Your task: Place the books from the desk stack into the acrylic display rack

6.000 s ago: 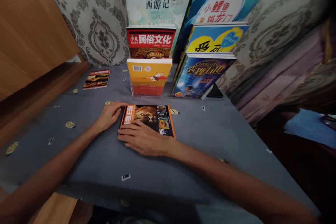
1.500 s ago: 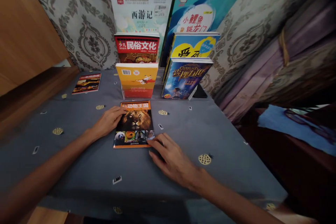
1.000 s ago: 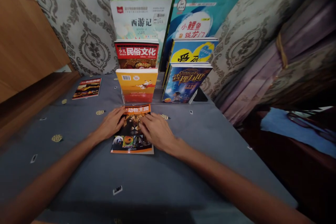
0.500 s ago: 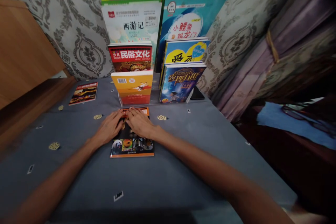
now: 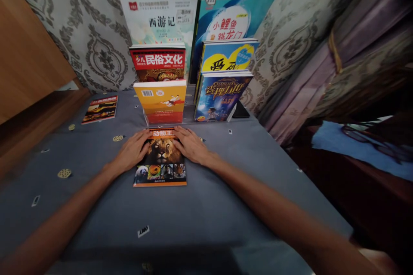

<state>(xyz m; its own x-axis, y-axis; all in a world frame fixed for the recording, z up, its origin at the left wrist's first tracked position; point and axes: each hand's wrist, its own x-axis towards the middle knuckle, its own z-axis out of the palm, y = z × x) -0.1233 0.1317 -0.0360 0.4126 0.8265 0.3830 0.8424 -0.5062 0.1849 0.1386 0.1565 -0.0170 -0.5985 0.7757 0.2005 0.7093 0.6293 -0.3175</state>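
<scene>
A book with a lion on its cover (image 5: pixel 164 152) lies flat on the grey-blue tablecloth (image 5: pixel 180 227). Small animal pictures, a panda among them, run along its lower part. My left hand (image 5: pixel 133 149) rests on the book's upper left edge, fingers stretched out. Across from it, my right hand (image 5: pixel 192 146) lies flat over the upper right edge, its fingers extended too. Neither hand grips the book. Just beyond the fingertips stands an orange and yellow book (image 5: pixel 164 102), upright in a rack.
Taller books rise in rows behind, with a blue book (image 5: pixel 222 96) at the front right. Another thin book (image 5: pixel 100 109) lies at the left. A dark flat object (image 5: pixel 241 110) sits beside the rack. Right of the table are a curtain (image 5: pixel 309 68) and glasses on blue cloth (image 5: pixel 351 139).
My right hand has slid rightward off the middle of the cover to its right edge, uncovering the lion and title. The left hand stays at the left edge. The view has shifted slightly.
</scene>
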